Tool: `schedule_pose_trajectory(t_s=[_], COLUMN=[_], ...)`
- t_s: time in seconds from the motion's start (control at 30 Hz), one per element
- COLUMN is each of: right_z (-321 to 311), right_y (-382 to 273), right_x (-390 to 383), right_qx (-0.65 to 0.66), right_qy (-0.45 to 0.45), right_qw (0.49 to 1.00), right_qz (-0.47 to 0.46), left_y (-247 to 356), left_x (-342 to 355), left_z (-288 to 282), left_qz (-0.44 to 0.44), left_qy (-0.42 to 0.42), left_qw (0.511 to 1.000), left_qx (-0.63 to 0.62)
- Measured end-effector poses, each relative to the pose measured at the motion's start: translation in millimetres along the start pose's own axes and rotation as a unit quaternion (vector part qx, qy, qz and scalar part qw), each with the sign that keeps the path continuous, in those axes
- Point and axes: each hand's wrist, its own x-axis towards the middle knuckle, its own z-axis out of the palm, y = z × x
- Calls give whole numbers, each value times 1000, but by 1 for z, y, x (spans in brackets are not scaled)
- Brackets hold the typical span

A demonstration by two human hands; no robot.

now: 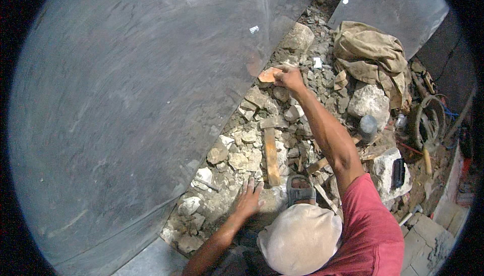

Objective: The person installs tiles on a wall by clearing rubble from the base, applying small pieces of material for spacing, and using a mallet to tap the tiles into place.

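Note:
My right hand (290,77) pinches a flat orange shard (268,74), perhaps stone or brick, beside the lower edge of a large grey sheet (141,84). Lower down, my left hand (248,201) lies with fingers spread on the pale rubble (246,160), holding nothing. Between the hands rests a hammer (271,155), its wooden handle pointing toward me and its dusty head away. My sandaled foot (301,191) is planted just right of that handle, with my pale-covered knee (301,238) in front of it.
A second hammer (368,127) with a cylindrical metal head lies under my right arm. Beyond are a big white rock (370,105) and a crumpled tan cloth (373,49). At right sit a black object (398,173) on another pale rock and a worn round container (428,122).

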Motion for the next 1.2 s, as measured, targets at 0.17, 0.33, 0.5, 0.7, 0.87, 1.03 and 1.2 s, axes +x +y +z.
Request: schedule_pose_trajectory(t_s=[0.17,0.33,0.5,0.7,0.87,1.03,1.2], right_z=[21,17,15,7,-17,-88,-119], right_y=[-47,-31,-19,10,11,44,66], right_x=[-30,-23,-7,-7,-10,-26,-60], right_qx=[73,-27,-70,61,-110,11,-177], right_qy=[-39,76,72,-44,-134,-62,-40], right_qw=[992,995,993,996,982,998,932], right_qz=[93,-58,-67,49,71,-3,-314], left_y=[-5,2,7,8,-13,-38,-148], left_x=[-9,-2,-1,0,-23,-83,-218], left_z=[-2,-2,0,-6,9,-18,-3], left_qz=[-15,-9,9,12,16,127,-60], left_qy=[2,10,36,54,64,1,-224], left_qw=[1000,1000,999,996,996,992,968], left_qx=[16,-7,-5,-70,-62,18,-94])
